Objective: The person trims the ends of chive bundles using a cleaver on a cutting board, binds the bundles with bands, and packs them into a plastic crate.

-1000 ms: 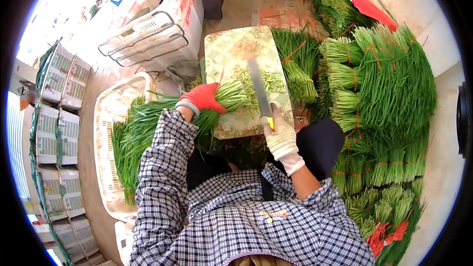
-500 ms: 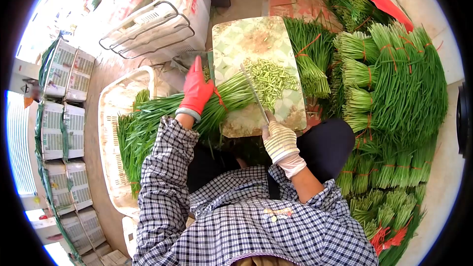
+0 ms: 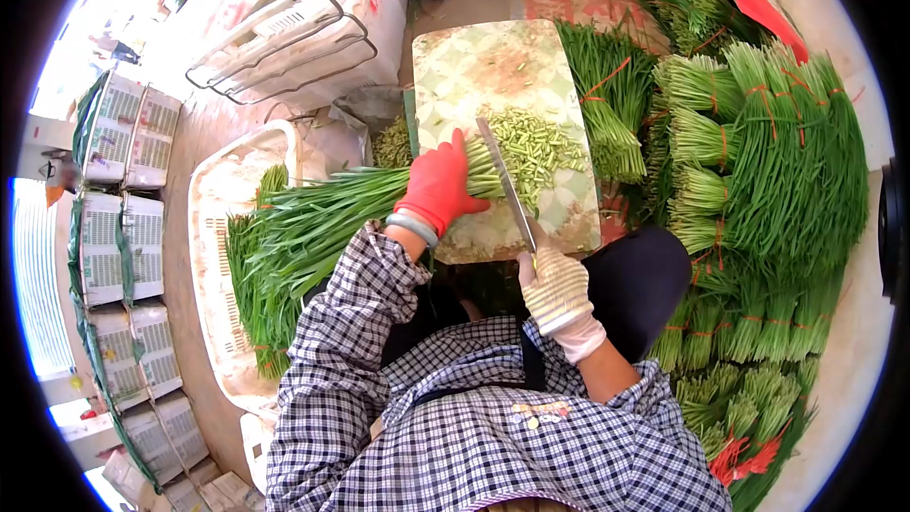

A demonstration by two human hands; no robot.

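My left hand (image 3: 439,184), in a red rubber glove, lies over a bundle of garlic chives (image 3: 332,204) and grips it near the cut end. The leafy part of the bundle trails left over a white basket. My right hand (image 3: 553,289), in a striped knit glove, is closed round the handle of a knife (image 3: 505,180). Its long blade stands at the cut end of the stalks, on a worn patterned board (image 3: 464,66). A heap of short cut stem pieces (image 3: 538,147) lies right of the blade.
Tied bundles of chives (image 3: 787,142) are stacked at the right, with another bundle (image 3: 607,100) beside the board. The white basket (image 3: 204,256) stands at the left, below a large white crate (image 3: 313,47) with wire handles. More stacked crates (image 3: 121,246) line the far left.
My left hand has moved right along the bundle, over the board towards the blade. The red tie on the bundle no longer shows. My right hand and knife have shifted slightly right.
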